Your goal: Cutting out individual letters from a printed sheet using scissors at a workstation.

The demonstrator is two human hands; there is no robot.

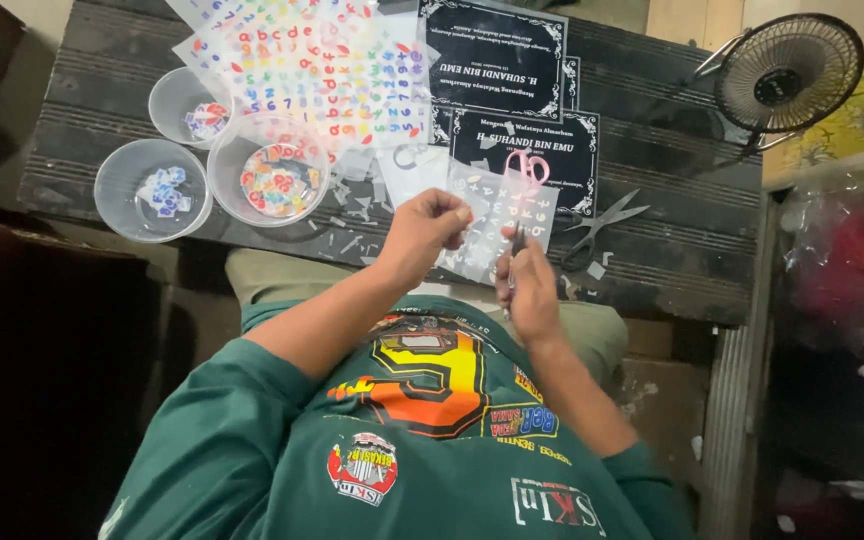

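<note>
While the left hand (pixel 430 232) is pinching the edge of a clear sticker sheet (pixel 497 215) above the dark table (pixel 672 250), the right hand (pixel 527 285) is gripping a thin tool against it. Left of that sheet, three clear cups are sitting: one (pixel 153 189) holding blue-white pieces, one (pixel 270 170) holding colourful letters, one (pixel 190 103) holding few.

Three cups (pixel 152 190) stand left of the cards (pixel 497 60); scissors (pixel 602 220) lie right, fan (pixel 787 72) beyond.
</note>
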